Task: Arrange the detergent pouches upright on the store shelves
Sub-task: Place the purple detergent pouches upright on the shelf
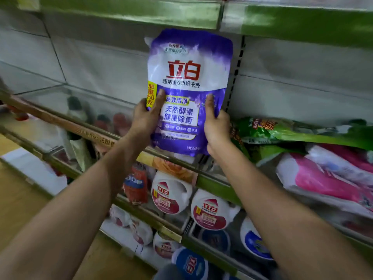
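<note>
1. Between your two hands, the purple pouch (188,85) stands upright, in front of the shelf (177,158).
2. Your left hand (144,118) grips its lower left edge, thumb across the front.
3. Your right hand (217,126) grips the lower right edge likewise.
4. Right of it, a green pouch (282,130) and a pink pouch (327,178) lie flat.

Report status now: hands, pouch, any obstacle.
Left hand and right hand both grip the purple detergent pouch, upright above the shelf edge. Green pouches and pink pouches lie flat at right.
</note>
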